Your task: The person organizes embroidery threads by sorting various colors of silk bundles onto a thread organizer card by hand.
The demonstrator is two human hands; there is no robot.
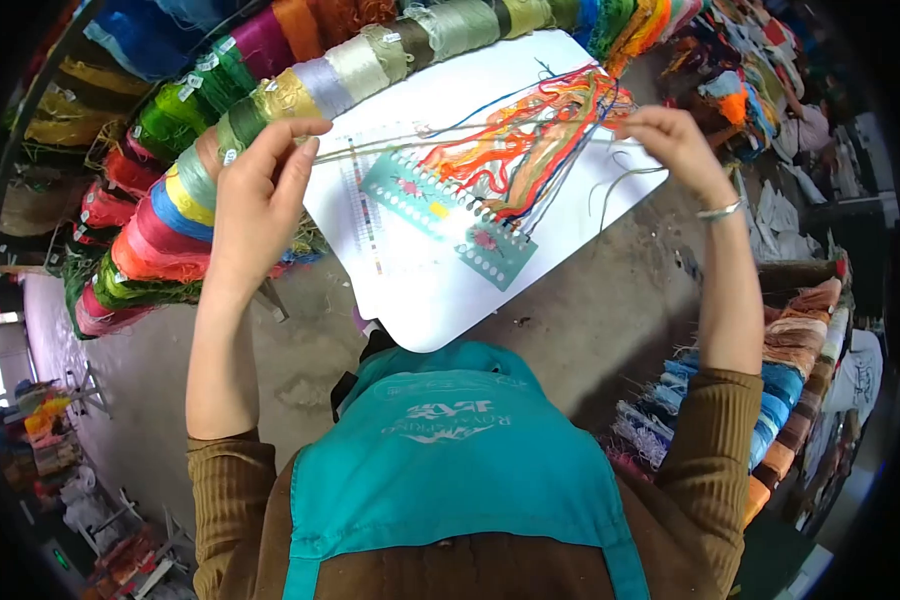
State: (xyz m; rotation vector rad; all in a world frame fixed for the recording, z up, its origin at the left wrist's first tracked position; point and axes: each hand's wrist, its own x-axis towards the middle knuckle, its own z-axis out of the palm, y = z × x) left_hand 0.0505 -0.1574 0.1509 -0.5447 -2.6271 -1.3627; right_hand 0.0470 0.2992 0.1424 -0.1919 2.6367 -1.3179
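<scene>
We pinch a pale thread (490, 128) taut between both hands: left hand (255, 190) at ten o'clock, fingertips closed on one end, right hand (675, 145) at two o'clock gripping the other. The thread spans the white board (420, 290), above the teal thread card (450, 215) and its coloured strands (530, 140)

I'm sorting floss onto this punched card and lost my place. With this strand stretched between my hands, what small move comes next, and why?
Probably lower the pale strand toward a free hole on the teal punched card. The left hand and right hand each pinch an end, holding it taut just above the card, where other colored threads already hang from holes. Which hole is free is too small to tell.
</scene>
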